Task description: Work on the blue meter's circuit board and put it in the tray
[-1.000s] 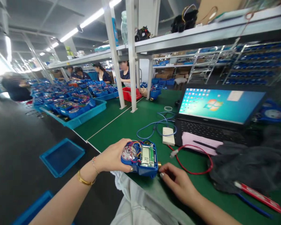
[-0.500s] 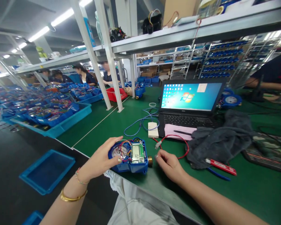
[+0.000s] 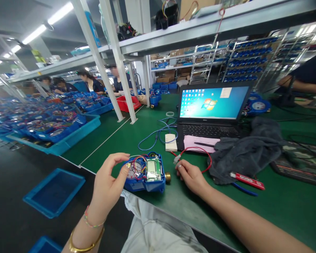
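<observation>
A blue water meter (image 3: pixel 144 182) with an uncovered circuit board, a small LCD display (image 3: pixel 153 170), coloured wires (image 3: pixel 137 165) and a brass pipe fitting (image 3: pixel 168 177) lies at the table's front edge. My left hand (image 3: pixel 112 175) is at its left side, thumb and fingers apart, fingertips close to the wires. Whether they touch a wire is unclear. Right of the fitting, my right hand (image 3: pixel 191 177) rests with curled fingers at the lower end of a white connector (image 3: pixel 177 159) on a red cable (image 3: pixel 210 160). What lies between those fingertips is hidden.
Behind stand a laptop (image 3: pixel 213 105), a white box (image 3: pixel 171 142) with a blue cable, and a pink paper (image 3: pixel 197 142) under a pen. A grey cloth (image 3: pixel 242 158) and red marker (image 3: pixel 247 181) lie right. Crates of meters (image 3: pixel 52 130) and co-workers are left.
My left hand has drawn back from the meter and its fingers have lifted. My right hand has moved forward to the white connector. The display's digits look fainter.
</observation>
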Motion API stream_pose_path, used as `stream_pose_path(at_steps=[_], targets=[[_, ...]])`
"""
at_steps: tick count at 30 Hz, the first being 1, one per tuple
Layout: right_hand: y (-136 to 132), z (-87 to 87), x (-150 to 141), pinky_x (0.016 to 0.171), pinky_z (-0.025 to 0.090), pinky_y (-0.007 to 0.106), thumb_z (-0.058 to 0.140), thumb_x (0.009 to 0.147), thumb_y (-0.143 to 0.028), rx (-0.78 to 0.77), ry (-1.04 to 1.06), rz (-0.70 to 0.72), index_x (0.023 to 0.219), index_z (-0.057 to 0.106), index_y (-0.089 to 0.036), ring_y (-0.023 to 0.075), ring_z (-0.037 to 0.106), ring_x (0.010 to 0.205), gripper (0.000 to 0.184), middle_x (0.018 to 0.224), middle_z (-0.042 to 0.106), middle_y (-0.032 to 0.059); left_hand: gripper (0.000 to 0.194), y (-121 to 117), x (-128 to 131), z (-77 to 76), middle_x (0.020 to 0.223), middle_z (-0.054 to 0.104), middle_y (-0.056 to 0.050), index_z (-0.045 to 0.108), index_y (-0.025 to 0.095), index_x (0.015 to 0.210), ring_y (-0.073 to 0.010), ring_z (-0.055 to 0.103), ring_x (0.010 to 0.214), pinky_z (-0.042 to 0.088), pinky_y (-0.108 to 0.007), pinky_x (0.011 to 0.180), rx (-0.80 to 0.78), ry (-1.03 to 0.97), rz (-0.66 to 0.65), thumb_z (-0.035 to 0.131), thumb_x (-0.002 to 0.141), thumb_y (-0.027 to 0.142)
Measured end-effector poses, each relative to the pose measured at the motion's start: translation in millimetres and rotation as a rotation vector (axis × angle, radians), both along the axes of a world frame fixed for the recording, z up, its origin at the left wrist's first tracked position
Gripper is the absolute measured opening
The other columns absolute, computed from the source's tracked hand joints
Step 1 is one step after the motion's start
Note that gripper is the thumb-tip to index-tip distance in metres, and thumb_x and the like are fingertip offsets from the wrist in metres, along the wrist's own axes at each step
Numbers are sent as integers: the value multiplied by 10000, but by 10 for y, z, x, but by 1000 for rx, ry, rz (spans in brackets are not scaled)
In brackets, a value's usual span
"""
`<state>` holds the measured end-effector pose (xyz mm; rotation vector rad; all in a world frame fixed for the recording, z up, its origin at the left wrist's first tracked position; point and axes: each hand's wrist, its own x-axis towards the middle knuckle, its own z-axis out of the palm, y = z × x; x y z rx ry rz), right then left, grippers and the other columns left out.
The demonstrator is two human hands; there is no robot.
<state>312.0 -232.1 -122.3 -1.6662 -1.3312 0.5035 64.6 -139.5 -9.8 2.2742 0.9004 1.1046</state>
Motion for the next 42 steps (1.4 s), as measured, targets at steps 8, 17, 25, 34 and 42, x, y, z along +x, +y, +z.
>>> stream_pose_path(at_steps=[8, 17, 25, 34, 42], targets=[[-29, 13, -60, 524, 433, 258, 355, 878, -290, -44, -75, 38, 776, 499, -212, 153, 557, 522, 193, 627, 589, 2, 108, -163, 103, 42, 1078, 567, -46, 581, 210, 891, -166, 538, 1041, 427, -303, 890, 292, 132, -67, 496, 883, 145], [-15, 139, 71, 649, 478, 289, 337, 858, -173, -43, -186, -29, 950, 538, -180, 169, 605, 643, 222, 730, 625, 32, 152, -162, 92, -58, 1050, 579, -61, 541, 198, 756, -211, 519, 1077, 413, -357, 913, 355, 84, -76, 480, 878, 131], [190, 171, 360, 797, 450, 383, 499, 790, -111, -85, -283, -115, 1100, 640, -207, 223, 585, 824, 354, 900, 626, 74, 97, -248, 22, -58, 1006, 580, -69, 552, 189, 773, -223, 530, 1046, 426, -374, 900, 450, 28, -43, 545, 847, 126], [100, 539, 263, 760, 509, 374, 527, 800, -289, 91, 25, -73, 937, 679, -164, 221, 647, 781, 240, 844, 690, 78, 182, -428, 121, -59, 1034, 563, -62, 575, 200, 970, -194, 518, 1049, 410, -357, 937, 410, 52, -7, 534, 841, 78], [-266, 955, -146, 563, 499, 252, 602, 829, -334, 273, 208, 35, 893, 662, -176, 156, 612, 654, 180, 791, 656, 48, 133, -686, 559, 10, 966, 598, -75, 605, 189, 941, -228, 544, 956, 447, -397, 837, 194, 69, -144, 589, 849, 285]])
